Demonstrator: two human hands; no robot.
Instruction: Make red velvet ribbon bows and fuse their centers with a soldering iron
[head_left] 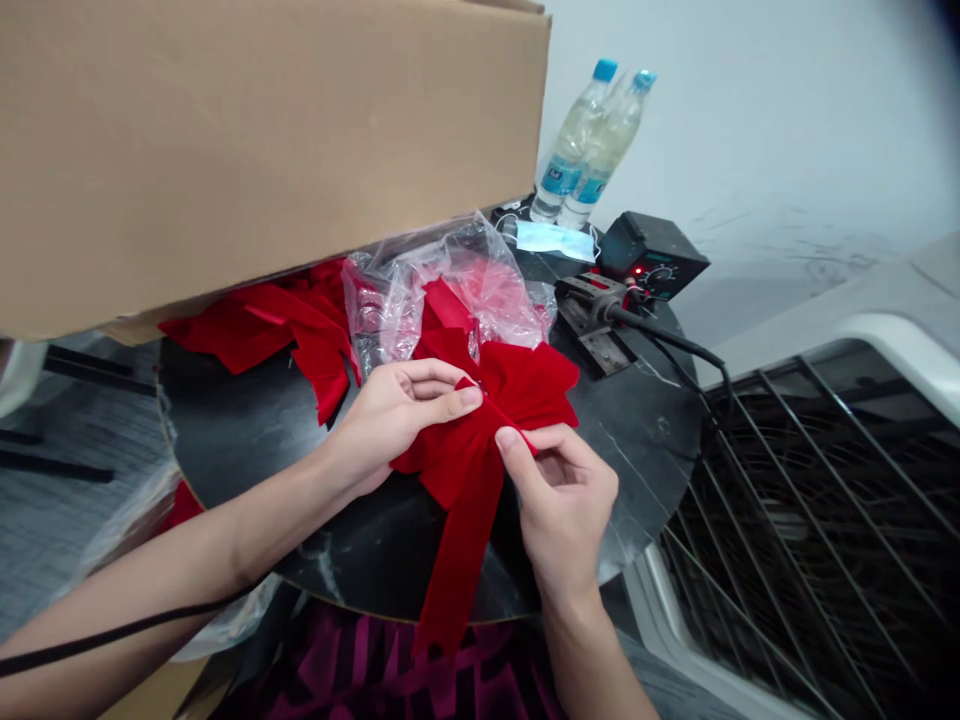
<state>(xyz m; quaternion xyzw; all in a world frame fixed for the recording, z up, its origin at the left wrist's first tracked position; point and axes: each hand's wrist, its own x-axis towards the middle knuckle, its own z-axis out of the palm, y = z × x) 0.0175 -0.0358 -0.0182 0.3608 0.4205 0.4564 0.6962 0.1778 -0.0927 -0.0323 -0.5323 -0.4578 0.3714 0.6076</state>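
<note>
A red velvet bow [529, 385] is held above the round dark table, its loops spread to both sides and one long tail hanging past the table's front edge. My left hand [409, 405] pinches the red fabric near the bow's middle between thumb and fingers. Just to the right and lower, my right hand [559, 480] grips a narrow fold of the same bow, thumb on top. Behind my hands, a clear plastic bag [487, 260] has red fabric in and around it. More red ribbon pieces [262, 320] lie at the left.
A large cardboard box [270, 150] takes up the back left of the table [360, 570]. Two bottles [570, 150], a face mask [555, 240], a black control box [652, 255] with a red light and a corded tool [611, 310] stand behind. A fan grille [795, 520] is at right.
</note>
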